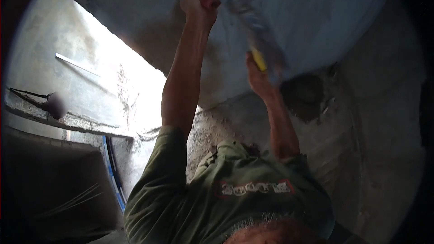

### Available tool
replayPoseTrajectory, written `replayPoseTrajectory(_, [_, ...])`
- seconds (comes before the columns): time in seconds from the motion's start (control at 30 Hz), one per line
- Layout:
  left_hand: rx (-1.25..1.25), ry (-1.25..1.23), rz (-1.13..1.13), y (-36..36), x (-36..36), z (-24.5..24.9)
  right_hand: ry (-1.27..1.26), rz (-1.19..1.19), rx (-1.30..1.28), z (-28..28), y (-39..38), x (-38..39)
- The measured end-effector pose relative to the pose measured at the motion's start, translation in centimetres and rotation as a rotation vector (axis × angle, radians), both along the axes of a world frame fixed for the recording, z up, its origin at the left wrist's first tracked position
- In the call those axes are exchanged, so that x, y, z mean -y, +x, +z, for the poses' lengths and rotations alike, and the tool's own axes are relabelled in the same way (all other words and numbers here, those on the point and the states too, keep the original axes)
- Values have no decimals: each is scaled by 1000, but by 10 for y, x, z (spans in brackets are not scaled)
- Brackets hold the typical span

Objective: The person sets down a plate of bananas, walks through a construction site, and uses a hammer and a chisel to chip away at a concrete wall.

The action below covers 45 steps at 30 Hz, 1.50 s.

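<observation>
My left hand is raised high at the top of the head view, close to the grey wall surface. Its fingers are curled closed, and whatever they may hold is hidden. To its right, my right hand grips a long grey tool with a yellow handle. Motion smears the tool, so its exact kind does not show. Its far end points up and left toward my left hand. Behind both hands spreads the smooth bluish-grey wall.
A dark, rough-edged patch lies right of my right forearm. Bright light enters at left, near a ledge bearing a dark rounded object. A pale strip and a blue strip stand farther left.
</observation>
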<state>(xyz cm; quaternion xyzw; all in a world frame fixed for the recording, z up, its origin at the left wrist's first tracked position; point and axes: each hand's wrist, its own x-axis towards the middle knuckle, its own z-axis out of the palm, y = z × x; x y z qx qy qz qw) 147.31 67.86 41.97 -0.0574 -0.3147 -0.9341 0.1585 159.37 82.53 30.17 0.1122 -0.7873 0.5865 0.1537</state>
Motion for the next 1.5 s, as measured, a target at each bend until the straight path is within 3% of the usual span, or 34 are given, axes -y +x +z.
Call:
replayPoseTrajectory(0.03, [54, 17, -62, 6, 3, -8, -243, -18, -62, -5, 17, -1])
replayPoseTrajectory(0.07, [44, 25, -53, 1, 5, -8, -234, -8, -71, -4, 17, -5])
replayPoseTrajectory(0.13, [95, 83, -76, -3, 10, -14, -514, 294, -579, -5, 17, -8])
replayPoseTrajectory(0.17, [90, 85, -71, -4, 15, -15, -868, 496, -872, 1, 10, 11])
replayPoseTrajectory(0.2, [70, 67, -99, -5, 16, -17, -863, 496, -874, -15, -5, 18])
replayPoseTrajectory(0.27, [53, 43, -140, -16, 24, -33, 441, -446, -400, -70, -29, 30])
replayPoseTrajectory(0.3, [3, -103, -124, -32, 38, -48, 439, -458, -393, -63, -16, 27])
replayPoseTrajectory(0.33, [-61, -252, -108, -43, 47, -50, 370, -308, -473, -46, 0, 24])
replayPoseTrajectory(0.37, [-110, -248, -107, -45, 44, -30, 311, -155, -596, -26, -6, 20])
replayPoseTrajectory(0.4, [-78, -146, -197, -36, 45, -30, 307, -165, -594, -25, -5, 22])
replayPoseTrajectory(0.47, [-27, -39, -301, -22, 41, -36, 0, -236, -880, -27, 1, 28])
replayPoseTrajectory(0.6, [-46, -45, -291, -12, 40, -32, -206, -220, -874, -29, -2, 45])
replayPoseTrajectory(0.67, [-47, -36, -302, -10, 45, -42, 152, 59, -259, -70, -33, 39])
replayPoseTrajectory(0.73, [-84, -311, -282, -21, 65, -56, 186, -18, -345, -74, -13, 38])
replayPoseTrajectory(0.77, [-93, -307, -280, -9, 64, -51, 228, -86, -433, -74, -5, 36])
replayPoseTrajectory(0.8, [62, -596, -178, 9, 67, -54, 233, -82, -438, -89, -1, 33])
replayPoseTrajectory(0.83, [231, -884, -68, 24, 69, -56, 69, 12, -194, -118, 2, 32])
replayPoseTrajectory(0.87, [235, -885, -66, 26, 73, -61, -97, 100, 51, -130, 5, 33])
replayPoseTrajectory(0.9, [162, -764, -146, 28, 76, -69, -97, 101, 57, -141, 6, 35])
replayPoseTrajectory(0.97, [94, -629, -223, 31, 76, -76, 162, -198, -524, -138, 15, 42])
replayPoseTrajectory(1.07, [87, -502, -226, 24, 70, -73, 26, -62, -374, -105, 31, 40])
replayPoseTrajectory(1.2, [66, -336, -247, 18, 63, -64, -238, 91, -262, -131, 16, 22])
replayPoseTrajectory(1.27, [39, -304, -261, 16, 64, -64, 303, 79, 477, -102, 34, 13])
replayPoseTrajectory(1.3, [37, -254, -299, 14, 65, -65, 305, 71, 481, -104, 38, 8])
replayPoseTrajectory(1.37, [33, -198, -344, 17, 62, -63, 538, -37, -377, -108, 45, -1])
replayPoseTrajectory(1.5, [27, -186, -286, 21, 61, -56, 707, -252, -545, -99, 52, -2])
